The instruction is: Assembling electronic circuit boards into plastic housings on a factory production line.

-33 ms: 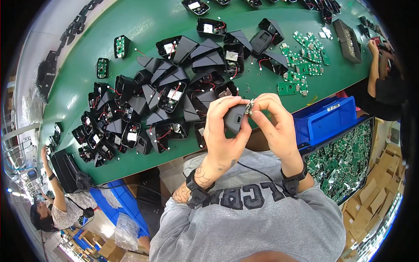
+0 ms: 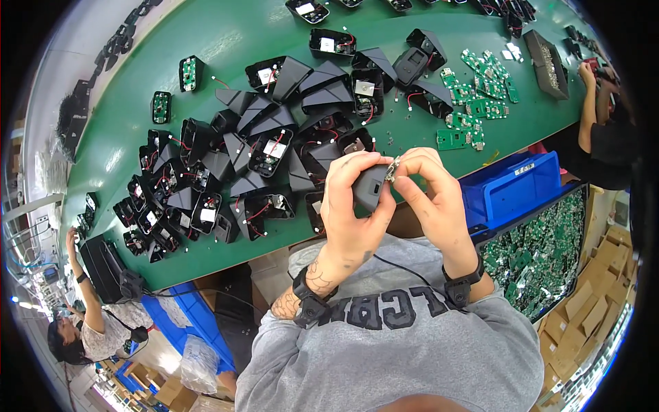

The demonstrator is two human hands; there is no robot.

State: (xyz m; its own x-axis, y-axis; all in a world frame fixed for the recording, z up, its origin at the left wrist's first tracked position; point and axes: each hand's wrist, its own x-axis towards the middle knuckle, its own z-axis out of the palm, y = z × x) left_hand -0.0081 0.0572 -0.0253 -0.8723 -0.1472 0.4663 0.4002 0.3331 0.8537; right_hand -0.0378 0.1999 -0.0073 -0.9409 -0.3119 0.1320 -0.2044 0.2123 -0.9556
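Note:
My left hand [image 2: 355, 202] is wrapped round a black plastic housing [image 2: 370, 189], with a small rectangular slot facing me. At the housing's right edge, my right hand [image 2: 431, 196] pinches a small circuit board [image 2: 392, 169] between thumb and fingers. The board is seen almost edge-on and meets the housing's open side; whether it is inside cannot be made out. Beyond my hands lies a heap of black housings [image 2: 274, 147], several with red wires and white labels showing. Loose green circuit boards [image 2: 487, 108] are piled to the right on the green table [image 2: 405, 130].
A blue bin [image 2: 511, 185] stands by the table edge at my right, beside a tray of circuit boards [image 2: 535, 250]. A dark box of small parts [image 2: 547, 65] sits at the far right. Other people work at both sides. Two housings with boards [image 2: 161, 107] stand at the left.

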